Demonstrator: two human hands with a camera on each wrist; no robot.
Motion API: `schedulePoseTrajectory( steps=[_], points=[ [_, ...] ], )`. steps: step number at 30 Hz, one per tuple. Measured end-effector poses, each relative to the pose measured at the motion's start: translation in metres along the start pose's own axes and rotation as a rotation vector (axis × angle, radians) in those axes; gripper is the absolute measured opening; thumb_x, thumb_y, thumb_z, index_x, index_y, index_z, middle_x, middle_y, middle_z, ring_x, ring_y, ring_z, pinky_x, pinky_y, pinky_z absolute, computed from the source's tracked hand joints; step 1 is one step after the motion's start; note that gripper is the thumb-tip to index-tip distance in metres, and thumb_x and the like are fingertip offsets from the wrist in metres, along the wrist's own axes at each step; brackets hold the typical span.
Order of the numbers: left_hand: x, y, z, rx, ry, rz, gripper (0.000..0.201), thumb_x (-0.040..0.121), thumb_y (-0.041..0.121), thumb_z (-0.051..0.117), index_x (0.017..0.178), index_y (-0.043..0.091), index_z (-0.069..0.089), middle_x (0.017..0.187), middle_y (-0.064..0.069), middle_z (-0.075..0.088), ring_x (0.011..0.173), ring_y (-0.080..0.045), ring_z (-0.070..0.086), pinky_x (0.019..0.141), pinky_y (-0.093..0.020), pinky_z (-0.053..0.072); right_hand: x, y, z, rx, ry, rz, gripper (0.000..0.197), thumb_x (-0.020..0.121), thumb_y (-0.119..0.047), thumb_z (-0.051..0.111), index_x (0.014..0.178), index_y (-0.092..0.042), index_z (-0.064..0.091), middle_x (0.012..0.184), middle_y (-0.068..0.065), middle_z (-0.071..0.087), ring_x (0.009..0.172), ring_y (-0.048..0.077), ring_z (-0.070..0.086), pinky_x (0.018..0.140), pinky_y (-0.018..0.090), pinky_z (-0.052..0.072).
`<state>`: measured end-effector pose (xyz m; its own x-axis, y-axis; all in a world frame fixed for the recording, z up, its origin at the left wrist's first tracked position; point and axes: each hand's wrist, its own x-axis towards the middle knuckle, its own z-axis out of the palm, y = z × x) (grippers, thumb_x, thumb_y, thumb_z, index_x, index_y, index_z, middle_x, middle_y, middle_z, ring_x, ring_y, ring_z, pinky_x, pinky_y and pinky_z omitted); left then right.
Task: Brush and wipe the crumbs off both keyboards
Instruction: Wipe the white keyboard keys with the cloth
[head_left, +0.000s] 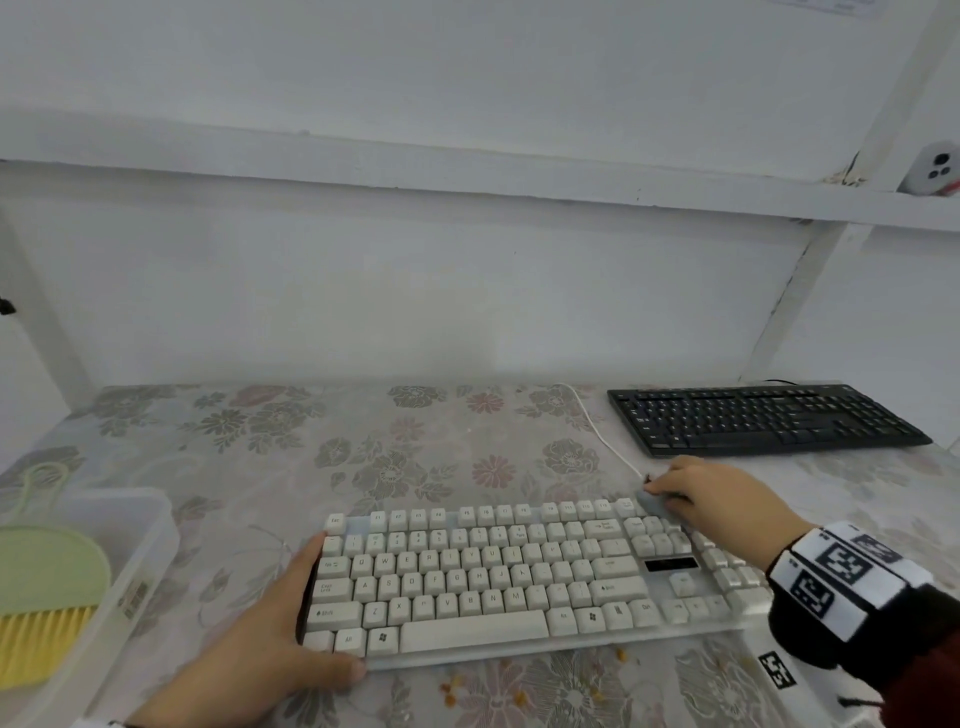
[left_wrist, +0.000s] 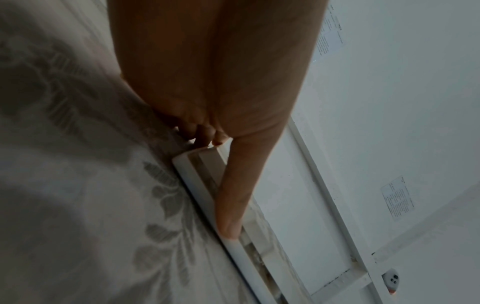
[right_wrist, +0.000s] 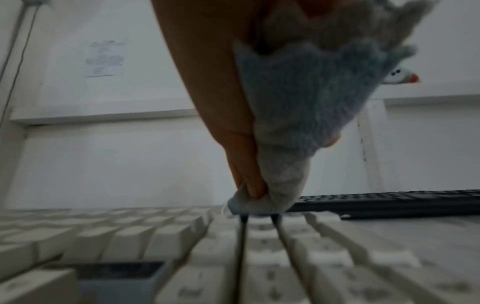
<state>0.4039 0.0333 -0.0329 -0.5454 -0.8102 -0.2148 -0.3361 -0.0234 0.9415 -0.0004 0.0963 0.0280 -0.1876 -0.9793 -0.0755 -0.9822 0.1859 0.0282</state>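
A white keyboard (head_left: 498, 571) lies on the flowered tablecloth near me. My left hand (head_left: 280, 639) grips its left end, thumb along the front edge (left_wrist: 231, 205) and fingers (left_wrist: 205, 133) curled round the side. My right hand (head_left: 711, 493) holds a grey cloth (right_wrist: 298, 107) bunched in its fingers and presses it onto the keys at the keyboard's far right corner (right_wrist: 254, 203). A black keyboard (head_left: 763, 418) sits at the back right, untouched. Yellow crumbs (head_left: 519, 691) lie on the cloth before the white keyboard.
A clear plastic tub (head_left: 140, 561) at the left holds a green brush with yellow bristles (head_left: 41, 613). A white cable (head_left: 597, 431) runs from the white keyboard toward the wall. A shelf (head_left: 467, 182) hangs above the table, with a white phone (head_left: 932, 169) on it.
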Motion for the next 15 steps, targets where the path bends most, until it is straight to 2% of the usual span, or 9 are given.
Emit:
schedulePoseTrajectory(
  steps=[2, 4, 8, 12, 14, 15],
  points=[
    [0.000, 0.000, 0.000, -0.004, -0.001, 0.002, 0.095, 0.061, -0.008, 0.081, 0.115, 0.052, 0.032, 0.103, 0.049, 0.054, 0.097, 0.016, 0.059, 0.069, -0.008, 0.050, 0.002, 0.016, 0.000, -0.078, -0.036, 0.078, 0.023, 0.093, -0.022, 0.050, 0.103, -0.028, 0.070, 0.098, -0.006, 0.058, 0.092, 0.014, 0.059, 0.073, 0.026, 0.045],
    [0.001, -0.001, -0.001, -0.011, -0.007, -0.004, 0.097, 0.059, -0.005, 0.083, 0.117, 0.053, 0.031, 0.106, 0.047, 0.054, 0.100, 0.015, 0.059, 0.070, -0.010, 0.051, 0.000, 0.028, -0.003, -0.078, -0.055, 0.110, 0.026, 0.092, -0.018, 0.050, 0.106, -0.028, 0.070, 0.104, -0.006, 0.060, 0.096, 0.014, 0.059, 0.079, 0.026, 0.046],
    [0.000, -0.001, -0.003, -0.034, -0.023, -0.001, 0.102, 0.044, 0.017, 0.087, 0.121, 0.053, 0.031, 0.112, 0.039, 0.058, 0.104, 0.012, 0.058, 0.076, -0.015, 0.053, -0.006, 0.032, -0.002, 0.002, -0.020, 0.074, 0.031, 0.095, -0.019, 0.050, 0.120, -0.032, 0.064, 0.110, -0.008, 0.059, 0.100, 0.012, 0.058, 0.083, 0.022, 0.044],
    [-0.001, -0.001, -0.004, -0.022, -0.022, 0.009, 0.112, 0.037, 0.025, 0.087, 0.131, 0.049, 0.030, 0.120, 0.028, 0.060, 0.110, 0.006, 0.058, 0.085, -0.023, 0.052, -0.012, 0.029, 0.013, -0.067, 0.040, 0.033, 0.028, 0.099, -0.030, 0.043, 0.119, -0.038, 0.062, 0.103, -0.011, 0.054, 0.092, 0.012, 0.053, 0.075, 0.028, 0.049],
    [-0.001, 0.000, -0.005, 0.007, -0.017, 0.009, 0.117, 0.036, 0.029, 0.087, 0.134, 0.047, 0.028, 0.125, 0.020, 0.060, 0.113, 0.003, 0.058, 0.094, -0.030, 0.050, -0.010, 0.038, 0.017, -0.137, 0.039, 0.055, 0.026, 0.100, -0.035, 0.041, 0.115, -0.038, 0.061, 0.099, -0.011, 0.051, 0.089, 0.012, 0.050, 0.067, 0.027, 0.048],
    [-0.001, 0.000, -0.005, 0.020, -0.019, 0.007, 0.116, 0.036, 0.029, 0.087, 0.134, 0.048, 0.027, 0.125, 0.021, 0.059, 0.114, 0.002, 0.057, 0.097, -0.032, 0.049, -0.010, 0.043, 0.017, -0.161, 0.030, 0.076, 0.024, 0.100, -0.035, 0.041, 0.112, -0.037, 0.062, 0.094, -0.012, 0.049, 0.086, 0.012, 0.049, 0.063, 0.026, 0.045]
  ],
)
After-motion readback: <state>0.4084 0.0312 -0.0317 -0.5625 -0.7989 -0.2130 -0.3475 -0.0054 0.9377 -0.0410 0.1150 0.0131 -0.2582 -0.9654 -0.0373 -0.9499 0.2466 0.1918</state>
